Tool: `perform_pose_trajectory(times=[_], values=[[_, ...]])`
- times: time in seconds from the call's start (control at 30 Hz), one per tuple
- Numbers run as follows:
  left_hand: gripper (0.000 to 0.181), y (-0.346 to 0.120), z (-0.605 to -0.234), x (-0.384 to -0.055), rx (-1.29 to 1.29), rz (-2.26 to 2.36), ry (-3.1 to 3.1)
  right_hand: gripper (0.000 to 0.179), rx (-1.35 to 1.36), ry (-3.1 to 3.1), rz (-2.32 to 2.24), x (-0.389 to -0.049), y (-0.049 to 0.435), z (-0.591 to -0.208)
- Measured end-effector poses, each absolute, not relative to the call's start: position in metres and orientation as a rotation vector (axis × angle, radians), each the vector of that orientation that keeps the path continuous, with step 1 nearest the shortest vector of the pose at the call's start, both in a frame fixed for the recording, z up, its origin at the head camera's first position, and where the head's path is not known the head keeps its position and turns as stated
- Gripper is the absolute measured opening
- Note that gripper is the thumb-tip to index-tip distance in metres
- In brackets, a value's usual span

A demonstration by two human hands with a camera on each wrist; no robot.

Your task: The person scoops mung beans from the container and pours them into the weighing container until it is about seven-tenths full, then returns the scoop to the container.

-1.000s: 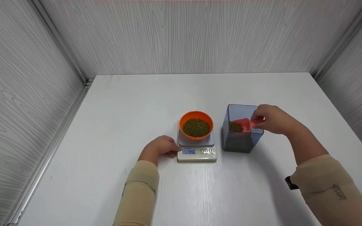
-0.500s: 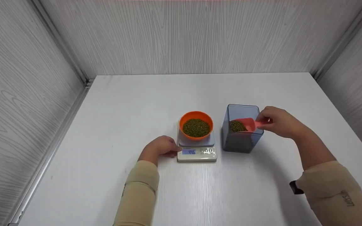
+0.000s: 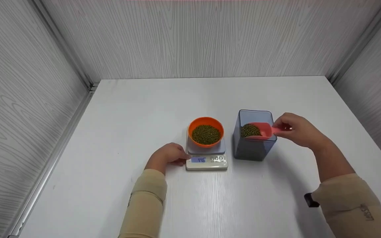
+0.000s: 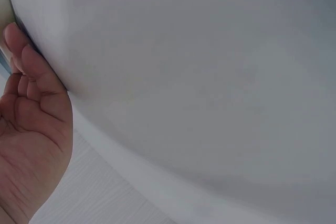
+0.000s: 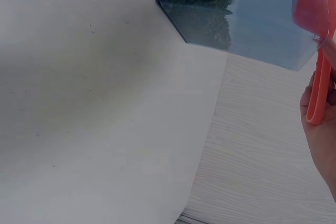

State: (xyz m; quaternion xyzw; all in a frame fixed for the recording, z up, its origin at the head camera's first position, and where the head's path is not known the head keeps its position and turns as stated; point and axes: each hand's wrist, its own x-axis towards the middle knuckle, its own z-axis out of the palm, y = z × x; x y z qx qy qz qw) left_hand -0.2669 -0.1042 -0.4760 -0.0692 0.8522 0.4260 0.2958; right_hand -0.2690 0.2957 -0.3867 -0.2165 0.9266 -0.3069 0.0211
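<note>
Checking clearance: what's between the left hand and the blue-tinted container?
The scale, bearing the orange bowl of green grains, then a narrow bare strip of white table before the container; head view.

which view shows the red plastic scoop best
The head view: the red plastic scoop shows there nearly whole, small green grains heaped in it, held by the right hand. The right wrist view has its handle and a cropped part of its scooping end; the left wrist view, nothing of it.
</note>
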Motion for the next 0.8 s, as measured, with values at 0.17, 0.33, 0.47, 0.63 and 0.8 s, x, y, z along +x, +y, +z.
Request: perform_pose_trajectory(times=[0.17,0.33,0.47,0.63,0.8], values=[[0.022,-0.105,-0.476,-0.267,-0.184,1.124,2.272,0.017,-0.629,2.884,-0.992,-0.266,0.299,-0.390],[0.021,-0.105,-0.477,-0.268,-0.174,1.126,2.275,0.019,-0.583,2.866,-1.085,-0.263,0.303,-0.395],[0.020,-0.104,-0.477,-0.268,-0.167,1.123,2.276,0.021,-0.547,2.854,-1.130,-0.262,0.305,-0.400],[0.020,-0.105,-0.478,-0.268,-0.161,1.123,2.277,0.024,-0.469,2.826,-1.174,-0.263,0.306,-0.406],[0.020,-0.104,-0.477,-0.267,-0.160,1.130,2.278,0.025,-0.481,2.814,-1.202,-0.264,0.307,-0.407]])
